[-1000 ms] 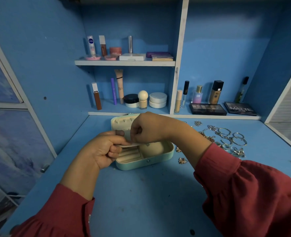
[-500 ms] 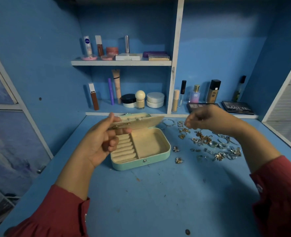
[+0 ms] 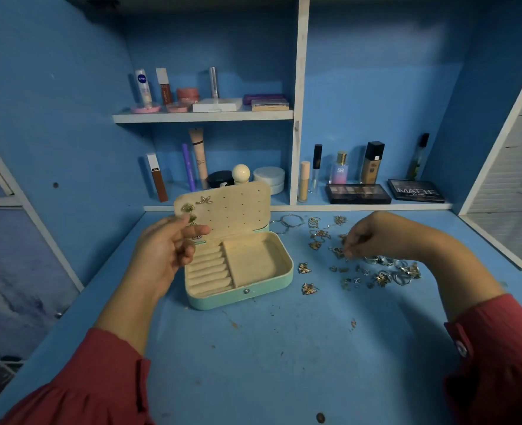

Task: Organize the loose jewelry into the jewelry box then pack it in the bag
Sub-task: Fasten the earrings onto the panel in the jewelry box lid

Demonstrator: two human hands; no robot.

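A mint-green jewelry box (image 3: 253, 297) lies open on the blue table, its beige ring rolls and side compartment bare. My left hand (image 3: 164, 253) pinches the lower left edge of the box's perforated earring panel (image 3: 238, 210) and holds it upright; a starfish stud (image 3: 204, 200) and an oval stud (image 3: 187, 207) sit in it. To the right, my right hand (image 3: 379, 234) reaches down into the loose jewelry pile (image 3: 382, 276), fingertips pinched on a small piece. Two butterfly earrings (image 3: 304, 268) lie between box and pile. No bag is in view.
Thin hoops (image 3: 287, 223) lie behind the box. Shelves at the back hold cosmetics: bottles, jars, tubes and two dark palettes (image 3: 357, 193). A white divider post (image 3: 296, 118) splits the shelving. Bare blue tabletop (image 3: 253, 363) stretches toward me.
My right hand left the box, swung right and dropped into the jewelry pile. My left hand tilted the earring panel from nearly flat to upright.
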